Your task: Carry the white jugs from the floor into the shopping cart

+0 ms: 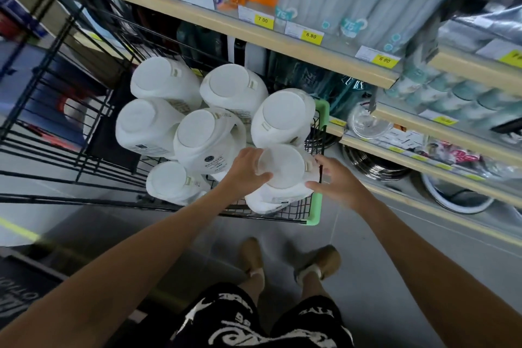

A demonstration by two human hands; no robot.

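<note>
Gripping the round top of a white jug (282,171), the left hand (248,168) has its thumb and fingers curled round the left side. The right hand (337,179) rests on the right side, fingers spread and fairly straight, thumb touching. That jug stands upright in the near right corner of the black wire shopping cart (84,200), by the green corner bumper (317,206), with six other white jugs (206,138) packed close in the basket.
</note>
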